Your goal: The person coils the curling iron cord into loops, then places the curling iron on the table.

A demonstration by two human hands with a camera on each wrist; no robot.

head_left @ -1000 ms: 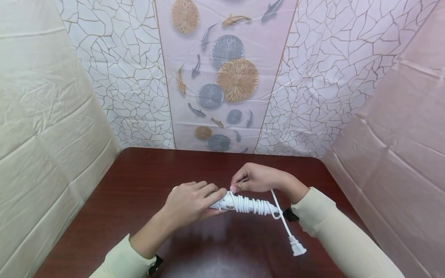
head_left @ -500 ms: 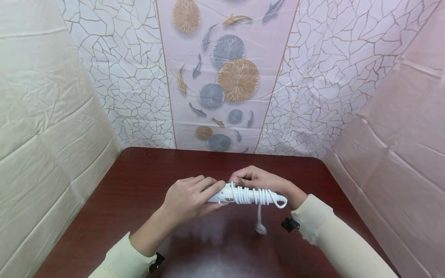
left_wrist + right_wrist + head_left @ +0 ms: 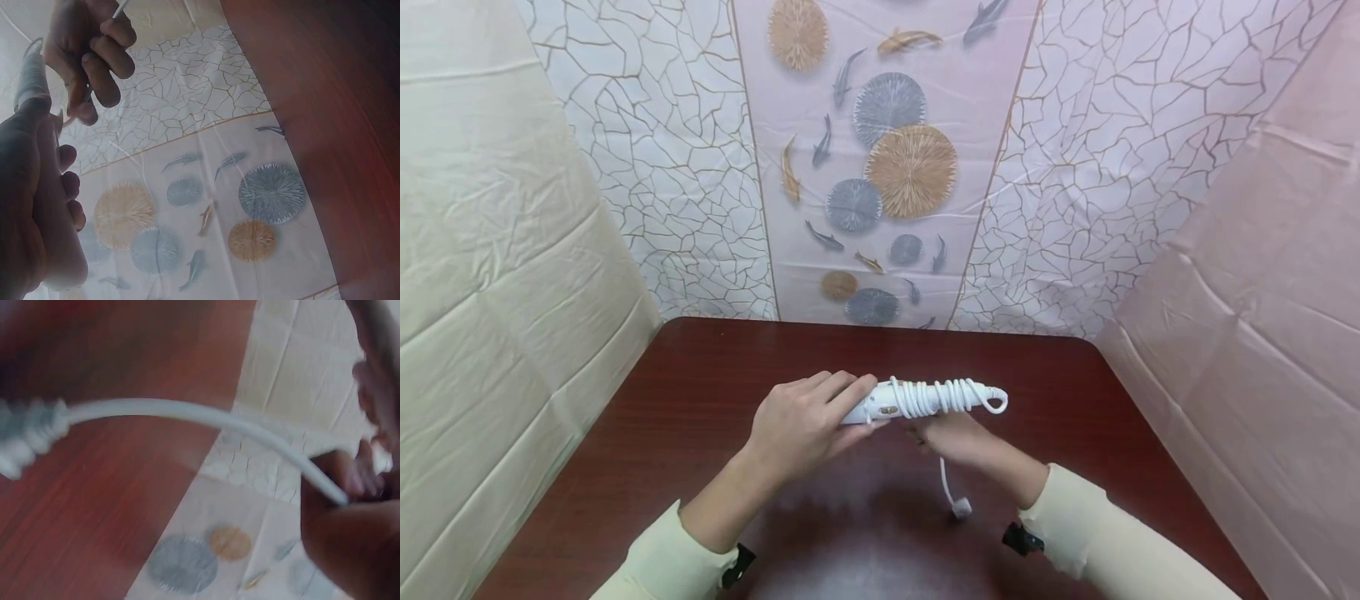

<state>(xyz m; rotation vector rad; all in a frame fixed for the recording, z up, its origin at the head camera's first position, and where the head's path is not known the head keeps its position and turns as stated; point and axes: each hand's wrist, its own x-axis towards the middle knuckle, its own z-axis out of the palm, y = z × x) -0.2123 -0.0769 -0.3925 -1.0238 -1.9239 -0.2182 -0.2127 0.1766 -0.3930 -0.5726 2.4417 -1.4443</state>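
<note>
In the head view, my left hand point(image 3: 797, 421) grips a long white appliance point(image 3: 868, 407), shaped like a hair straightener, above the table. Its rounded end shows below my palm in the left wrist view point(image 3: 62, 256). Several turns of white power cord point(image 3: 917, 400) wrap its narrower end, and a small loop sticks out at the tip. My right hand point(image 3: 958, 437) is just under the wrapped part, holding the free cord in curled fingers. From it the cord point(image 3: 187, 411) bends out to a white plug point(image 3: 28, 434), which hangs loose. In the head view, the right fingertips are partly hidden.
A dark red-brown table point(image 3: 715, 367) lies beneath both hands. Behind it hangs a patterned cloth point(image 3: 895, 250) with fish and round motifs. Pale cloth walls point(image 3: 512, 292) flank both sides. Black straps point(image 3: 1022, 540) show at the cuffs.
My right hand has passed from the far side of the appliance down to its near side, carrying the cord. The appliance has risen slightly, and the plug has swung left.
</note>
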